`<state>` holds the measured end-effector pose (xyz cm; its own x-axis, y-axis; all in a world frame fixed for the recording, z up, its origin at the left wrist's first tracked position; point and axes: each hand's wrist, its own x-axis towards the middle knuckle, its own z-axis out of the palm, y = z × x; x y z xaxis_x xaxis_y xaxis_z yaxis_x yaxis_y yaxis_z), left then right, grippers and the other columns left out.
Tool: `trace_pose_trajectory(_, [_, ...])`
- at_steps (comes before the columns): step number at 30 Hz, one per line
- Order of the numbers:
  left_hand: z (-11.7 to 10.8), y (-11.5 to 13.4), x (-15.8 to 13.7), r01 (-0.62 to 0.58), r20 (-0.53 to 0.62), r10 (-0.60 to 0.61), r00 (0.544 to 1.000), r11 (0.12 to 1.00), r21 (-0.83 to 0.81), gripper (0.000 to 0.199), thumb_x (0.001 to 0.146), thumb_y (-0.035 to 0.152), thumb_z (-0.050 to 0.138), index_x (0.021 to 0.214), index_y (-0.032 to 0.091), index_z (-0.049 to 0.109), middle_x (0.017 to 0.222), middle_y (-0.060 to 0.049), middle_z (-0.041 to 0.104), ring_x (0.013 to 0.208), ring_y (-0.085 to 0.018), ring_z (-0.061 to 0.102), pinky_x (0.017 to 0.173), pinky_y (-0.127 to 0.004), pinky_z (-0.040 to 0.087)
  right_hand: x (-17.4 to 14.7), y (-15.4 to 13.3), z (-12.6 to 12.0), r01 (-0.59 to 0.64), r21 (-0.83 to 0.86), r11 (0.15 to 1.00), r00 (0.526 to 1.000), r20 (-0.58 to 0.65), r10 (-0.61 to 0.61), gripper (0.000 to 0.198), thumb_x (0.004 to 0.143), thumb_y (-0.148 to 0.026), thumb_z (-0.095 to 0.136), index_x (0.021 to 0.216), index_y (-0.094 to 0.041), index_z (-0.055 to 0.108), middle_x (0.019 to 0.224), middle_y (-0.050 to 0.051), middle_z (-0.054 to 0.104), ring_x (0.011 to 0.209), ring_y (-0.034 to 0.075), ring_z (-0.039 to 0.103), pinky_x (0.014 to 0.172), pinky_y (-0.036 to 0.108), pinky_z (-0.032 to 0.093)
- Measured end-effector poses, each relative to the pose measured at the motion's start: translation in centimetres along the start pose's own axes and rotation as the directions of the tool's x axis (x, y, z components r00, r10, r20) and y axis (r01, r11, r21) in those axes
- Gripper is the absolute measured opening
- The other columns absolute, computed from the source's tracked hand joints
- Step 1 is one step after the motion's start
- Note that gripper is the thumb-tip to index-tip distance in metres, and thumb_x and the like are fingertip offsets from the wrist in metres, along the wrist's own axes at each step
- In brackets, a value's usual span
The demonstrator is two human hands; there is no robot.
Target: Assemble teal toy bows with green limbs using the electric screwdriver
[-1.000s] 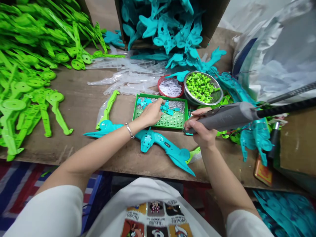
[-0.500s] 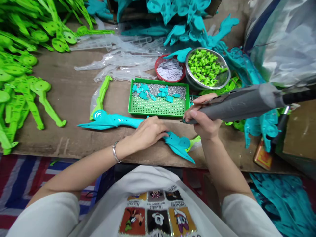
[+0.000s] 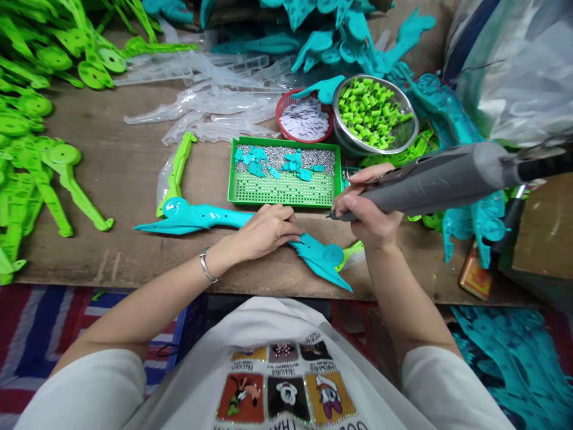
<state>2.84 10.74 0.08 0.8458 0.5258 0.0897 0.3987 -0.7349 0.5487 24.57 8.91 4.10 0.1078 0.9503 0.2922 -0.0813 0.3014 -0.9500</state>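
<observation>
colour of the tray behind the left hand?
Green, a perforated tray holding silver screws and small teal bits; the head view, the only one, shows it clearly.

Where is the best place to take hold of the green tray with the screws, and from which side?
Probably grip the green tray by its raised rim at the left short edge, coming from the left. That side faces bare table; the right hand with the grey screwdriver crowds the right edge, and the left hand lies along the near edge.
</observation>
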Motion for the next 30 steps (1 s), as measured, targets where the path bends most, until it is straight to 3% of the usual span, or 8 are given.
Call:
trace_pose_trajectory(7, [0.1,0.2,-0.4,-0.07,-0.014,0.071,0.997,0.995,0.077,0.03,0.104,0.027,0.046,0.114,0.022,0.074,0.095,-0.008,0.063,0.088,-0.019,0.052,0.077,-0.032,0.037,0.5,0.0,0.1,0.012,-0.012,1.0,1.0,0.001,-0.012,0.028,0.074,-0.041,0.084,0.091,-0.03,0.064,0.055,-0.007,0.058,0.043,0.016,0.054,0.047,0.034,0.047])
trace_pose_trajectory(10, [0.1,0.6,-0.5,-0.072,-0.015,0.074,0.997,0.991,0.117,0.032,0.105,0.026,0.043,0.114,0.019,0.073,0.093,-0.008,0.061,0.088,-0.02,0.05,0.077,-0.033,0.037,0.5,-0.1,0.1,0.016,0.019,1.0,0.999,0.041,-0.017,0.026,0.076,-0.034,0.082,0.094,-0.029,0.064,0.057,-0.007,0.06,0.045,0.015,0.056,0.049,0.033,0.049])
trace_pose_trajectory(16, [-0.4,2.0,-0.5,-0.051,0.053,0.04,0.998,0.968,0.247,0.034,0.106,0.025,0.039,0.104,0.013,0.072,0.094,-0.01,0.059,0.089,-0.022,0.048,0.077,-0.034,0.037,0.4,-0.1,0.1,-0.004,-0.036,0.999,1.0,0.013,0.005,0.03,0.074,-0.045,0.083,0.092,-0.032,0.064,0.055,-0.007,0.057,0.044,0.016,0.054,0.05,0.035,0.048])
trace_pose_trajectory(20, [-0.4,2.2,-0.4,-0.057,0.062,0.042,0.997,0.964,0.26,0.033,0.105,0.024,0.04,0.102,0.014,0.071,0.094,-0.01,0.06,0.091,-0.023,0.05,0.079,-0.035,0.039,0.4,0.1,0.1,0.015,-0.003,1.0,1.0,0.022,-0.015,0.026,0.075,-0.039,0.083,0.093,-0.031,0.065,0.056,-0.006,0.058,0.045,0.016,0.055,0.049,0.035,0.048])
trace_pose_trajectory(25, [0.7,1.6,-0.9,-0.016,-0.089,0.028,0.996,0.991,0.132,0.031,0.105,0.023,0.041,0.128,0.013,0.06,0.102,-0.01,0.064,0.094,-0.021,0.054,0.084,-0.033,0.045,1.1,0.6,0.4,0.029,-0.021,0.999,1.0,-0.004,-0.029,0.028,0.075,-0.04,0.081,0.093,-0.029,0.062,0.055,-0.007,0.059,0.045,0.015,0.055,0.048,0.033,0.049])
trace_pose_trajectory(30, [1.5,1.8,-1.9,-0.05,-0.19,0.095,0.977,0.972,0.229,0.029,0.104,0.034,0.047,0.105,0.014,0.068,0.096,-0.009,0.066,0.089,-0.021,0.056,0.082,-0.035,0.047,2.1,1.1,0.9,0.013,-0.01,1.0,0.996,-0.084,-0.013,0.035,0.071,-0.044,0.083,0.09,-0.027,0.059,0.051,-0.008,0.057,0.042,0.014,0.053,0.047,0.031,0.048])
